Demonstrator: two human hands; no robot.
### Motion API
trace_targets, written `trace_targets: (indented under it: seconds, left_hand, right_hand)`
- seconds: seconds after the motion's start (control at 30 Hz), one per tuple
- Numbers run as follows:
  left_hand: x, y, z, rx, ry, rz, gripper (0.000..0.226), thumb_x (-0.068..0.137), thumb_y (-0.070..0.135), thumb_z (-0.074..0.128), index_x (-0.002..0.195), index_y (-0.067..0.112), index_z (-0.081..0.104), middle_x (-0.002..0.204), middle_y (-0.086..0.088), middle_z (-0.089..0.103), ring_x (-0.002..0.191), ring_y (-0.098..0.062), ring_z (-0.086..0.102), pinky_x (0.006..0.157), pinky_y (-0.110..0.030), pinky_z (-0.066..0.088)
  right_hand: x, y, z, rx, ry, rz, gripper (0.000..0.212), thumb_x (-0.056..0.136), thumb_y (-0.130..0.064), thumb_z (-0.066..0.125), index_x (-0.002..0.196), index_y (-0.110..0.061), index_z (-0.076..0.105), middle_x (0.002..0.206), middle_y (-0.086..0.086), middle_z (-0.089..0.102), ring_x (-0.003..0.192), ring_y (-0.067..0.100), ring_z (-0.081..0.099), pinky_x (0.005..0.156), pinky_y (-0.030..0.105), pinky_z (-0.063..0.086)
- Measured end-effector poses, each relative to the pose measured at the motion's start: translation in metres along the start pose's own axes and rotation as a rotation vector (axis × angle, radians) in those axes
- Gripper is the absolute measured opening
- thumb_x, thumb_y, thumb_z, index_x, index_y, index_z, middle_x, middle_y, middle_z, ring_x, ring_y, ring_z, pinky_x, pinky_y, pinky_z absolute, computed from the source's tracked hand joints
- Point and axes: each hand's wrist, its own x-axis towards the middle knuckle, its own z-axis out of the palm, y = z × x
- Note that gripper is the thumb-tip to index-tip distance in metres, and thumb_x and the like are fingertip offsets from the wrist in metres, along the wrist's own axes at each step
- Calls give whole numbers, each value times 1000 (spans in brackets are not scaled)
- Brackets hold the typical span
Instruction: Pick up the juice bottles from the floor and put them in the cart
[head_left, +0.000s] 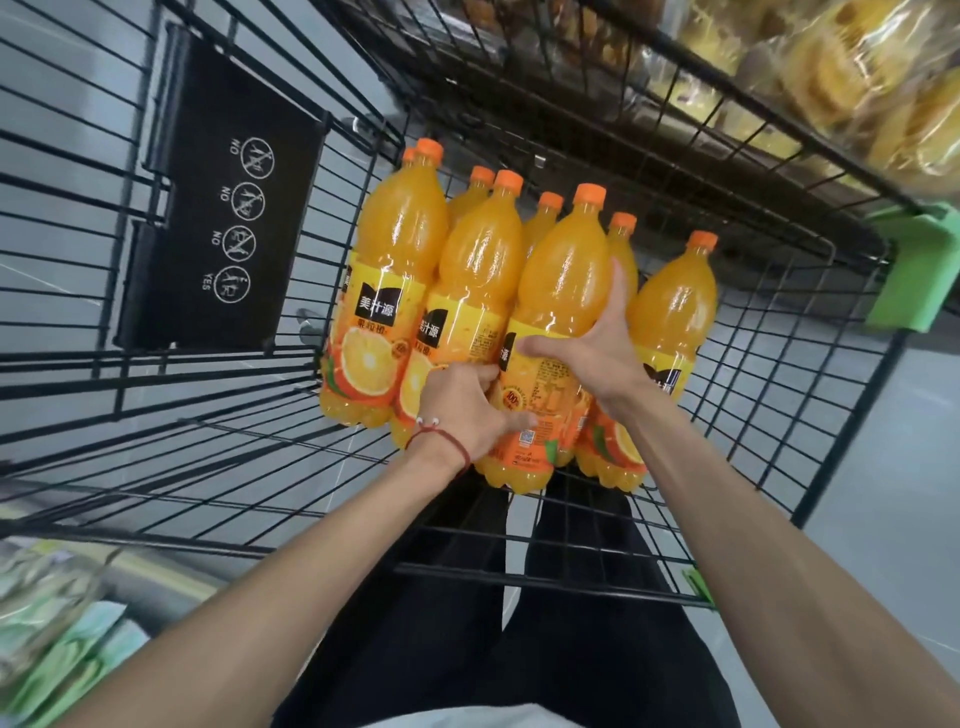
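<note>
Bottle-setting is the step in hand in the head view, the only one: the held bottle (558, 291), orange cap (589, 193) on top and long axis running from the person toward the far end of the cart (779, 374), sits inside the cart's wire basket in the front row of the juice bottles (400, 270) already standing there. It stands close against a neighbour on each side. Whether its base has met the cart floor I cannot tell. The left hand (462, 410) grips low on the label, fingers curled round the left flank and thumb laid across the front beside a small QR square. The right hand (597, 353) grips higher, thumb stretched across the top edge of the label and fingers reaching up the right shoulder of the bottle. Both hands are on it, so neither has further to go, and the coming move looks like a short settle downward and a release, judged from the bottle's place in the pack. Labels read 美汁源 in white on a black patch, with 果粒橙 beneath, orange-slice artwork and a "100%" ring. At the cart's left end a black flap (223, 208) carries four pictograms marked NO, NO, NO, YES. A green bumper (914, 270) caps the cart's right corner, and a red string bracelet (447, 447) circles the left wrist.
</note>
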Motion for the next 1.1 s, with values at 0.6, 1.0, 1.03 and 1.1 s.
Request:
trace_targets:
  seconds: [0.6,1.0,1.03,1.1]
  left_hand:
    - [23,-17,-19,512,295,363,99,77,24,85,156,32,26,162,-3,21,142,-31,26,109,-46,46]
    - [-3,8,-7,428,191,241,71,92,27,69,155,27,35,169,-3,3,154,-33,6,122,-49,23]
    - [-9,12,-4,378,185,235,68,92,28,69,153,26,38,169,-3,7,154,-32,9,123,-46,20]
    - [-25,20,4,259,207,252,61,93,27,69,149,23,46,166,-4,20,152,-27,20,122,-41,21]
  right_hand:
    - [-10,-13,22,-87,194,63,144,61,-29,101,162,-44,0,164,11,28,149,32,32,119,53,34]
    - [-48,-6,11,-98,69,72,117,87,-23,84,167,-31,0,169,7,28,156,33,25,125,55,29]
    - [-59,-1,6,-70,54,66,106,90,-19,80,167,-28,8,166,7,33,152,31,34,122,52,35]
    - [-84,8,-5,-6,45,63,88,96,-19,74,165,-28,22,157,6,44,136,29,54,105,40,53]
